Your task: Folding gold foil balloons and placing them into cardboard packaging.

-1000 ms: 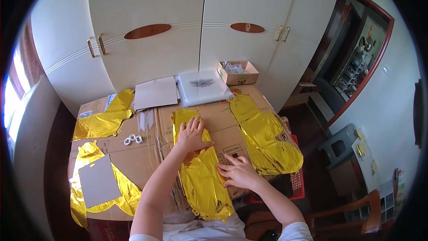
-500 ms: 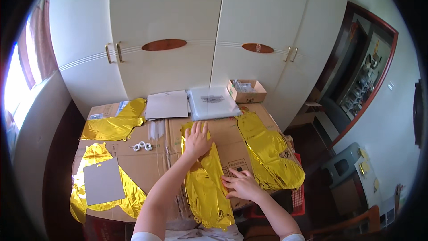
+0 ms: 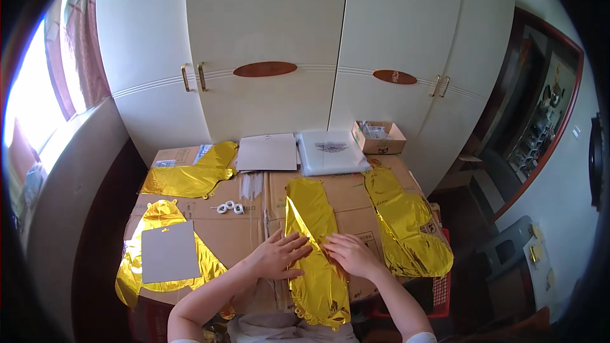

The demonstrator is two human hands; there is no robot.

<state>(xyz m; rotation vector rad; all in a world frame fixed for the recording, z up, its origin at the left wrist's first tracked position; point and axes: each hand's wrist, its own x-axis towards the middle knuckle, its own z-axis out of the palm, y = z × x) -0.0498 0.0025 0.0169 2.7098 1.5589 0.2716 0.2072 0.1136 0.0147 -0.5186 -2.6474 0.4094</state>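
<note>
A gold foil balloon (image 3: 311, 206), flat and folded into a long strip, lies in front of me on the cardboard. My left hand (image 3: 279, 256) rests on its left side with fingers outstretched. From the other side my right hand (image 3: 352, 255) touches its right edge, fingers extended and holding nothing. To the right is another flat gold foil balloon (image 3: 406, 225). At the near left a third gold balloon (image 3: 162, 213) lies under a grey card (image 3: 168, 253). One more gold foil piece (image 3: 190, 178) is at the far left.
Cardboard (image 3: 254, 232) covers the table. At its back are a stack of grey cards (image 3: 268, 152), clear plastic bags (image 3: 330, 154) and a small box (image 3: 380, 145). White ribbon rolls (image 3: 230, 207) and white straws (image 3: 251, 185) lie left of centre. A red basket (image 3: 441, 295) stands below right.
My left hand has come down from the balloon's far part toward me, and my right hand has moved slightly farther up its edge. The whole view has shifted.
</note>
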